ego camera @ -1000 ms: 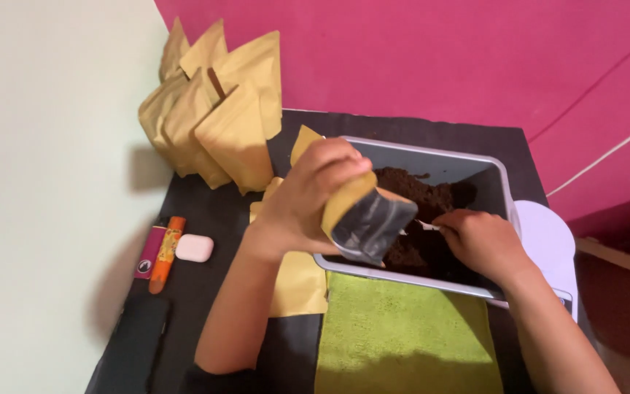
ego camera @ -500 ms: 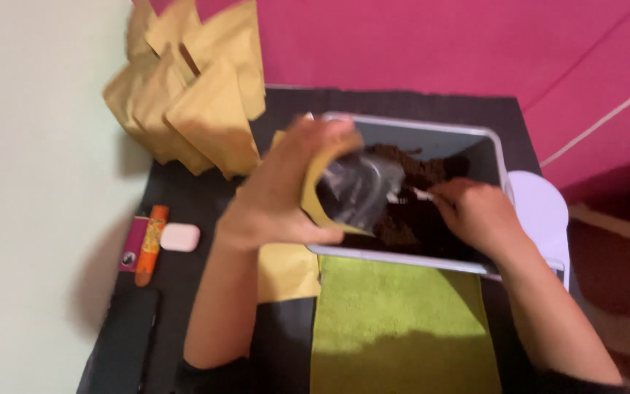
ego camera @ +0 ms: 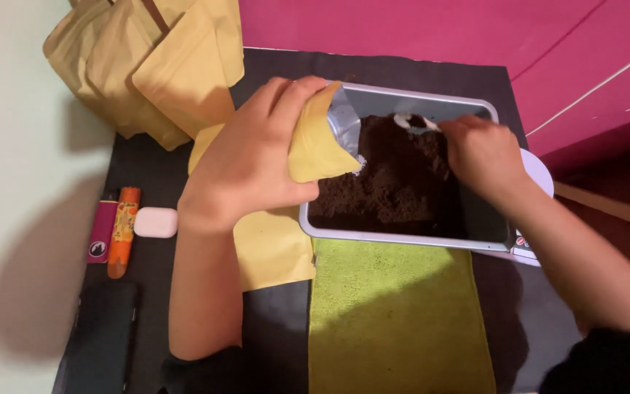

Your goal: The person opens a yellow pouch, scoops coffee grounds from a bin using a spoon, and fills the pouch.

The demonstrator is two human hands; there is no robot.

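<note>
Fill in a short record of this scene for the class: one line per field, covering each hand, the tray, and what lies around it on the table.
Left hand: grips a yellow pouch, its mouth open over the tray
Right hand: in the tray, holding a small white scoop
Tray: grey, rectangular, holding dark brown powder
In front of tray: green cloth
Far left corner: stack of yellow pouches
Left edge: white case, orange tube, pink lighter, dark phone

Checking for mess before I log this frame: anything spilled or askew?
Nothing stands out. The dark powder sits inside the grey tray; none shows on the green cloth. The left hand holds the yellow pouch tilted over the tray.
</note>
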